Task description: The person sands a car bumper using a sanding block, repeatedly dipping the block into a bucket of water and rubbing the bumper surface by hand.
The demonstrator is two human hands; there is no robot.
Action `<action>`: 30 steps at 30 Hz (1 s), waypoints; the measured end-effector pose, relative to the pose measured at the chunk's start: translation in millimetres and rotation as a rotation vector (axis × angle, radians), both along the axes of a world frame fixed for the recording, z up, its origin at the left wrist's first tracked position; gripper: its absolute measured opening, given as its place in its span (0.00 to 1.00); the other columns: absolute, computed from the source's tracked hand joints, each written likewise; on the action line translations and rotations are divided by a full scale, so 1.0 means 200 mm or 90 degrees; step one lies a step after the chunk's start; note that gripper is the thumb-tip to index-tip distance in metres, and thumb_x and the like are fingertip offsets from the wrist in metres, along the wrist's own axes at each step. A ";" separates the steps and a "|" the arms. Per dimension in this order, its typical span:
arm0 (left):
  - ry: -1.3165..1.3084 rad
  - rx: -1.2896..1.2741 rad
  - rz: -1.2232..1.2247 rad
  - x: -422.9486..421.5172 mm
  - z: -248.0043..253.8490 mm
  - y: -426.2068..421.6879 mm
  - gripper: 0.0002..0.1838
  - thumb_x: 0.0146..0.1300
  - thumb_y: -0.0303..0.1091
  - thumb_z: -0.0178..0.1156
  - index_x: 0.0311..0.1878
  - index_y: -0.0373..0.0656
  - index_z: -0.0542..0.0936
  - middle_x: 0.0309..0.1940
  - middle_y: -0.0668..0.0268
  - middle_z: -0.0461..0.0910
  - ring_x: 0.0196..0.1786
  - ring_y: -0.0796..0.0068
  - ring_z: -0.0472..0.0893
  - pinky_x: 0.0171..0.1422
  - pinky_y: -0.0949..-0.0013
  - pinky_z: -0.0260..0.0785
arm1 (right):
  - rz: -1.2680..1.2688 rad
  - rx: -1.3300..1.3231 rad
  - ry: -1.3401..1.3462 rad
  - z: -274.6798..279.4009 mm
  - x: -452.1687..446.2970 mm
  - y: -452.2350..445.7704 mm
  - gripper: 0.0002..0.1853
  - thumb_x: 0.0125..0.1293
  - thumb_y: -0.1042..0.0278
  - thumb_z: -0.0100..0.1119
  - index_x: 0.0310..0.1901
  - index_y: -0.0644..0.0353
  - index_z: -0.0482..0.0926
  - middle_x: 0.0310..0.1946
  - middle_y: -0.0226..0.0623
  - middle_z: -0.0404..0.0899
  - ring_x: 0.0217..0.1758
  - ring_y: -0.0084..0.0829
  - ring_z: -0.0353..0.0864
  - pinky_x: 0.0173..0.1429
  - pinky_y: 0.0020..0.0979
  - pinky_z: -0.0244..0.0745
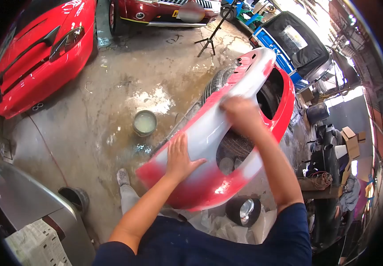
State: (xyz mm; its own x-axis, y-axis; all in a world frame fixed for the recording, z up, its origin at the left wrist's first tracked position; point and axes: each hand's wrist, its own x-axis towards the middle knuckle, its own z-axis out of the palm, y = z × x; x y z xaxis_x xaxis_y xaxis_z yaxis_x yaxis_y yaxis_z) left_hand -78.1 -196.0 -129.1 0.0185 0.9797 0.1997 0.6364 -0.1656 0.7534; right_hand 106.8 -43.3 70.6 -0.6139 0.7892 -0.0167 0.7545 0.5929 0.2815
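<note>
A red car body panel with grey-white patches lies tilted across the middle, resting over black tires. My left hand lies flat on its lower left part, fingers spread and holding nothing. Farther up the panel, my right hand is pressed on the grey surface beside an oval opening. Its fingers are curled together and blurred; whatever they may hold is too small to make out. A bucket of cloudy liquid stands on the wet floor left of the panel.
A red car is at the upper left, another red vehicle at the top. A black tripod stands behind the panel. A dark bucket and grey car part are lower left; cardboard boxes are right.
</note>
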 end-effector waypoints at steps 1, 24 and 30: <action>-0.005 0.016 0.004 0.00 0.00 0.01 0.68 0.52 0.69 0.76 0.82 0.31 0.53 0.81 0.44 0.59 0.84 0.46 0.57 0.87 0.38 0.46 | 0.005 0.159 0.048 0.08 0.06 0.09 0.11 0.64 0.65 0.60 0.45 0.50 0.87 0.49 0.33 0.85 0.52 0.39 0.87 0.54 0.46 0.82; -0.014 -0.006 -0.035 -0.02 0.09 0.11 0.68 0.50 0.71 0.75 0.83 0.35 0.55 0.80 0.49 0.62 0.82 0.48 0.62 0.87 0.36 0.45 | -0.076 0.204 0.203 0.02 0.12 0.06 0.17 0.59 0.71 0.63 0.51 0.51 0.86 0.55 0.38 0.85 0.57 0.43 0.84 0.58 0.46 0.78; -0.001 -0.038 -0.055 -0.02 0.11 0.12 0.68 0.50 0.68 0.77 0.83 0.34 0.56 0.80 0.48 0.62 0.82 0.49 0.62 0.87 0.39 0.46 | 0.061 0.204 0.168 -0.26 -0.06 -0.42 0.18 0.57 0.69 0.66 0.51 0.45 0.87 0.60 0.39 0.83 0.61 0.36 0.84 0.61 0.47 0.77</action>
State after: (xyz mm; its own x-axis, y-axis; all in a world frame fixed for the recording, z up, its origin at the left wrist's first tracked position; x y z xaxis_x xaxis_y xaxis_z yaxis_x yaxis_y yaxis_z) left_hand -81.4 -171.1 -107.5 0.1024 0.9848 0.1406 0.6202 -0.1737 0.7650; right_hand 94.0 -127.7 18.5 -0.6354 0.6678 0.3877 0.7708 0.5785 0.2669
